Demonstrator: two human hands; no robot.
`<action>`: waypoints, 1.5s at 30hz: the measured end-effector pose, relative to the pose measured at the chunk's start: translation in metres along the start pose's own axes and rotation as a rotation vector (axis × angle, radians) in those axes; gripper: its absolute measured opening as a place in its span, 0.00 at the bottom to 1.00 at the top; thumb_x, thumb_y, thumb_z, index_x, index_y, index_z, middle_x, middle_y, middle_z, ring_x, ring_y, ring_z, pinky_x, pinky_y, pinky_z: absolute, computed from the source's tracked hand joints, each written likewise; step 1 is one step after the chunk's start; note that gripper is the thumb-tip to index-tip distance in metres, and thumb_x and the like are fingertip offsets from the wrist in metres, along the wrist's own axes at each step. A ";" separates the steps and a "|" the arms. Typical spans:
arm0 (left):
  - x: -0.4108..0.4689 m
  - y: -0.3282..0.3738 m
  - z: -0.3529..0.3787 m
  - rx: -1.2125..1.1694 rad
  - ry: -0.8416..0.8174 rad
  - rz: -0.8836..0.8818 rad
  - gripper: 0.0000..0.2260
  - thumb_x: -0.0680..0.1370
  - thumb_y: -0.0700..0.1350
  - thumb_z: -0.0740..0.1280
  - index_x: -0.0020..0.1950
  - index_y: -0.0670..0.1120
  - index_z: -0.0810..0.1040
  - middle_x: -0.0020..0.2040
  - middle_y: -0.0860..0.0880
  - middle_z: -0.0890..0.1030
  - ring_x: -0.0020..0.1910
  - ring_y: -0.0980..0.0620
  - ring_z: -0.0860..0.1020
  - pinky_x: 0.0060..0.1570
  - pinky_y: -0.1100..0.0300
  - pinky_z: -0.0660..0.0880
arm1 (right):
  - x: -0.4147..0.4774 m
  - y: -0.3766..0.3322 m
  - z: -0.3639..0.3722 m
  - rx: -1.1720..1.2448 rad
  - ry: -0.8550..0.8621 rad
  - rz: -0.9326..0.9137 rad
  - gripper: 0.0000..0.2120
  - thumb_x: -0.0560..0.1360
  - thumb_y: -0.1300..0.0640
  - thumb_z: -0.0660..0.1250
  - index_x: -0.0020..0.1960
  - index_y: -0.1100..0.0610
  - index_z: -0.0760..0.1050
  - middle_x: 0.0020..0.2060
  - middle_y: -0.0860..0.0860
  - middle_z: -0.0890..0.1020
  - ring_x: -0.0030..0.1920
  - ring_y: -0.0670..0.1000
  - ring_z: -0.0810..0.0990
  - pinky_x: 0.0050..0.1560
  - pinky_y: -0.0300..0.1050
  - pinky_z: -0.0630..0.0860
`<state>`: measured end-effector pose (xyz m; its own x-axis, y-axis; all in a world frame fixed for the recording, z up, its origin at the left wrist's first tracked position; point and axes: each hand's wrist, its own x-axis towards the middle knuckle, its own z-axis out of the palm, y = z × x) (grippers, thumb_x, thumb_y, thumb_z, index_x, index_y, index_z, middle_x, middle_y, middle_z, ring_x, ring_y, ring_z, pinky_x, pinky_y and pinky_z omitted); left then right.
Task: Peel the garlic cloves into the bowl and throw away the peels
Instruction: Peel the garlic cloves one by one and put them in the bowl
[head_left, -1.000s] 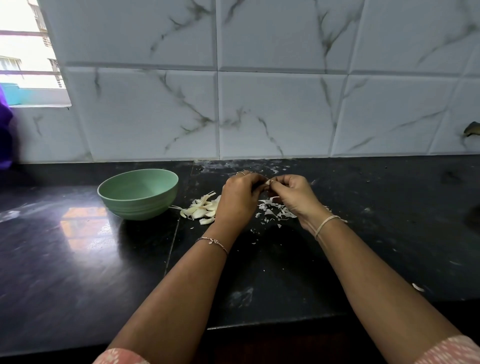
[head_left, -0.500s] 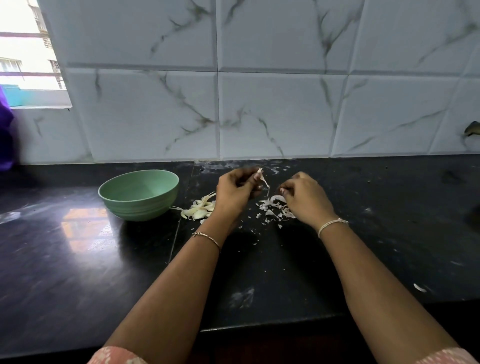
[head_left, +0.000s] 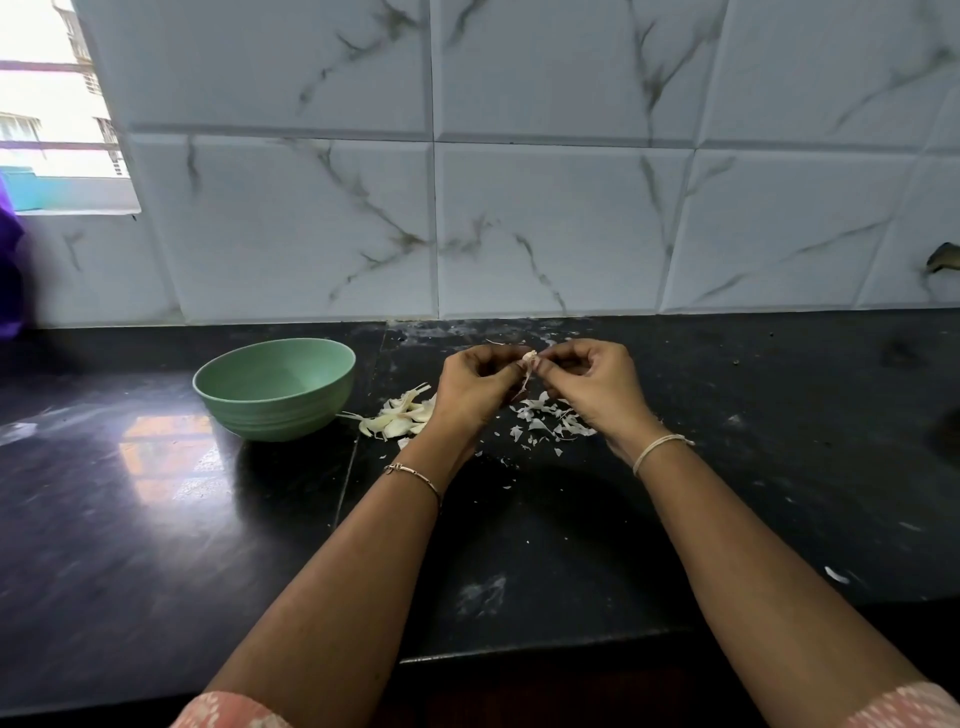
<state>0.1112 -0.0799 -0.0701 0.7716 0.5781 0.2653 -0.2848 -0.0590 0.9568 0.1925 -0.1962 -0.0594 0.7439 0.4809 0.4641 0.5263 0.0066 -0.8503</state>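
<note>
One garlic clove (head_left: 529, 358), mostly hidden, is pinched between left hand (head_left: 478, 387) and right hand (head_left: 592, 384).

Desk (head_left: 156, 545): black polished stone, joint line running front to back near centre. Green bowl (head_left: 275, 415) stands upright at left rear. Just right of it lies a heap of garlic cloves (head_left: 397, 418), apart from the bowl wall. Further right, a scatter of peel scraps (head_left: 550, 418). One stray white scrap (head_left: 835, 574) lies near the front right edge. Whitish smudge (head_left: 483, 595) at centre front.

Pink patterned sleeves (head_left: 228, 709), 1 thin bangle (head_left: 415, 474), 1 pale thread (head_left: 660, 447) at the wrist.
</note>
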 end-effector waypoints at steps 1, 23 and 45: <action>0.000 0.000 0.000 0.013 0.001 0.005 0.03 0.76 0.36 0.70 0.48 0.42 0.83 0.37 0.47 0.82 0.37 0.52 0.78 0.43 0.58 0.78 | 0.000 0.000 0.001 0.024 0.013 0.013 0.02 0.71 0.60 0.75 0.43 0.56 0.83 0.39 0.54 0.85 0.37 0.48 0.83 0.45 0.44 0.81; -0.003 0.001 0.001 0.469 0.077 0.336 0.07 0.76 0.36 0.69 0.50 0.45 0.84 0.41 0.54 0.83 0.40 0.59 0.81 0.44 0.68 0.77 | 0.003 -0.002 -0.007 0.532 -0.112 0.359 0.05 0.74 0.67 0.70 0.49 0.68 0.80 0.37 0.56 0.85 0.37 0.49 0.85 0.37 0.36 0.81; -0.006 0.000 0.003 0.631 0.058 0.412 0.08 0.75 0.37 0.71 0.51 0.47 0.84 0.42 0.58 0.82 0.41 0.64 0.80 0.46 0.72 0.75 | 0.004 0.001 -0.003 0.275 -0.105 0.246 0.05 0.78 0.68 0.64 0.45 0.64 0.77 0.34 0.56 0.80 0.30 0.44 0.81 0.33 0.33 0.77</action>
<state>0.1078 -0.0858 -0.0716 0.6366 0.4493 0.6268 -0.1511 -0.7243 0.6727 0.1970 -0.1973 -0.0577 0.7802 0.5848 0.2221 0.1964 0.1081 -0.9745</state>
